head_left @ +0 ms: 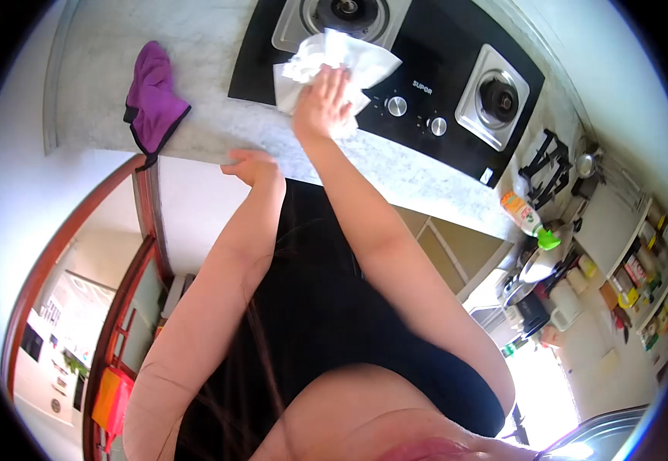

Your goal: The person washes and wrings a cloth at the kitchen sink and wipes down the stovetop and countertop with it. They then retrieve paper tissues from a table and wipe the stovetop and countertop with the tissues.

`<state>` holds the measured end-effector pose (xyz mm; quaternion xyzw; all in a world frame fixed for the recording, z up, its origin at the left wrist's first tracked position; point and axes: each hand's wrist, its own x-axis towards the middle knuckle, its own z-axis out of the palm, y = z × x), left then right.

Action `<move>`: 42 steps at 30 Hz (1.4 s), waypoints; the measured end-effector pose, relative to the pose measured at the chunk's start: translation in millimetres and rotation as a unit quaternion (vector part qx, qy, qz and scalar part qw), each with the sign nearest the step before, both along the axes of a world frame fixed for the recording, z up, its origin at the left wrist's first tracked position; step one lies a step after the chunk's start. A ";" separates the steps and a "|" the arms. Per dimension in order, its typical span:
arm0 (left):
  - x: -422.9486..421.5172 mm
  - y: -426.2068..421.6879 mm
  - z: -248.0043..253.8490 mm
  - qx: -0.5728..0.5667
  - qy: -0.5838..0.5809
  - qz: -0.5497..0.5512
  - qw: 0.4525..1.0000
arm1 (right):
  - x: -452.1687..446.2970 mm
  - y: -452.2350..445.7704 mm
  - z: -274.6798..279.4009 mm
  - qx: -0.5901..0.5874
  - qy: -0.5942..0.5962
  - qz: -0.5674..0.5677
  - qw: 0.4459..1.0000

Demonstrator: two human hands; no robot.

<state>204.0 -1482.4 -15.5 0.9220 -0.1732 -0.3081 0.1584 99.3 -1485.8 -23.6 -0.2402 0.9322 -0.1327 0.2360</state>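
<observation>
My right hand [323, 106] presses a crumpled white paper towel [376, 63] against the black glass gas stove [418, 58], near its left burner [347, 9]. The fingers lie over the towel, and parts of it stick out around them. My left hand [254, 166] rests at the front edge of the grey marbled countertop [203, 127], holding nothing, with its fingers partly turned away from view. Two silver knobs, a left knob [396, 106] and a right knob [437, 127], sit just right of the towel.
A purple cloth [152, 96] with dark trim hangs over the counter edge at left. The right burner [497, 98] has no grate on it; black pan supports [547, 167] lie beyond the stove. An orange-and-white bottle with a green cap [520, 213] stands near the right corner.
</observation>
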 end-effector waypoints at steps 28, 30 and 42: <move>12.0 10.4 0.1 0.453 -0.398 -0.774 0.194 | -200.3 341.6 -29.9 -0.093 0.201 -0.212 0.952; 12.5 7.1 -10.1 0.471 -0.384 -0.780 0.150 | -198.2 301.1 -48.2 -0.096 0.170 -0.233 0.953; 10.7 0.6 -16.8 0.511 -0.384 -0.767 0.058 | -238.7 234.5 -13.8 -0.082 0.162 0.180 0.967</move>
